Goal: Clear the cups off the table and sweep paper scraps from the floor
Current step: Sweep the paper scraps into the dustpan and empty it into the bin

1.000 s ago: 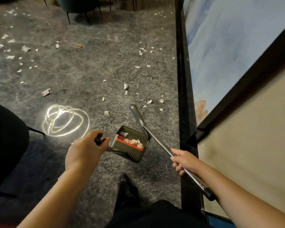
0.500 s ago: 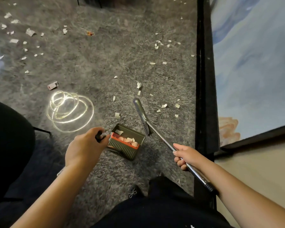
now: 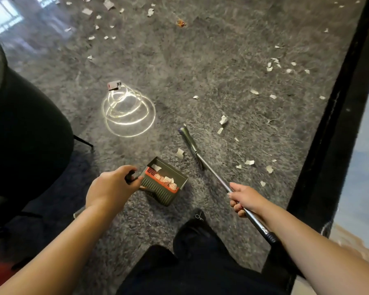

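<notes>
The left hand (image 3: pixel 112 186) was curled round the black handle of the dustpan (image 3: pixel 165 182), which sat on the grey carpet (image 3: pixel 200 71) just ahead of the person's dark shoe (image 3: pixel 197 220). Several white scraps lay inside the pan against its orange comb edge. The right hand (image 3: pixel 244 198) gripped the metal shaft of the broom (image 3: pixel 202 165), fingers wrapped round it; the shaft slanted away from the hand toward the middle of the carpet, its narrow head resting on the pile just beside the dustpan's open mouth. One scrap lay between the broom head and the pan. More paper scraps (image 3: pixel 223 119) were scattered beyond the broom toward the black border (image 3: pixel 332 124) along the carpet's right edge, and many more lay at the far left. A bright coil of light (image 3: pixel 128 111) glowed on the carpet beyond the left hand, with a small red and white object (image 3: pixel 113 85) touching its far side. A dark chair (image 3: pixel 24 128) stood at the left edge.
</notes>
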{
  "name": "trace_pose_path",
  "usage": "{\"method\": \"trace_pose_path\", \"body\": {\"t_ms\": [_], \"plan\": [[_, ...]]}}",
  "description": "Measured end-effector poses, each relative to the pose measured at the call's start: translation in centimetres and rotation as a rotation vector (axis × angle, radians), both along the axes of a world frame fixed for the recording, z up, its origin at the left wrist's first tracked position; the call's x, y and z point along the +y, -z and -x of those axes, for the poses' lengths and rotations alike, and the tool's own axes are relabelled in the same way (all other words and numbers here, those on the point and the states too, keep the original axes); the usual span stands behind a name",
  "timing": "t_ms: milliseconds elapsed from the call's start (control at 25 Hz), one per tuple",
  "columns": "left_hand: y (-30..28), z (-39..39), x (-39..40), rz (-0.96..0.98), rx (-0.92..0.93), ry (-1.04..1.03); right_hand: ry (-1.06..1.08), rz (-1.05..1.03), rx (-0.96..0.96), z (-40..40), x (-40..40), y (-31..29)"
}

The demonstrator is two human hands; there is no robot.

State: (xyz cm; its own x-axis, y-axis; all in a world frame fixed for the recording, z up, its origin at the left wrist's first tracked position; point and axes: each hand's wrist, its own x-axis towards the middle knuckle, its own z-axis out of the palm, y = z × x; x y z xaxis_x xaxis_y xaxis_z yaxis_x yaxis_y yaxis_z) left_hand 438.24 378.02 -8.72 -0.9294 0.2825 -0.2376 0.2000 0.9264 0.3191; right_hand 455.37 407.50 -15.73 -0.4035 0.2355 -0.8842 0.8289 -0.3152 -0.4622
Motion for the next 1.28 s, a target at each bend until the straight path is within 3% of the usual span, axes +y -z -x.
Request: {"method": "trace_pose_path", "body": {"t_ms": [440, 680, 840, 1280], "plan": [[3.7, 8.6, 7.2, 0.065, -0.008, 0.116, -0.051, -0.044, -0.104, 12.5, 4.2, 7.8], [4.0, 11.7, 7.8, 0.059, 0.043, 0.136, -0.215, 0.027, -0.217, 14.9, 2.8, 10.9], [3.8, 12.6, 8.5, 0.067, 0.012, 0.155, -0.308, 0.079, -0.243, 14.7, 1.5, 9.8], [3.0, 15.0, 7.7, 0.048, -0.033, 0.181, -0.149, 0.128, -0.19, 14.0, 1.8, 1.4]]}}
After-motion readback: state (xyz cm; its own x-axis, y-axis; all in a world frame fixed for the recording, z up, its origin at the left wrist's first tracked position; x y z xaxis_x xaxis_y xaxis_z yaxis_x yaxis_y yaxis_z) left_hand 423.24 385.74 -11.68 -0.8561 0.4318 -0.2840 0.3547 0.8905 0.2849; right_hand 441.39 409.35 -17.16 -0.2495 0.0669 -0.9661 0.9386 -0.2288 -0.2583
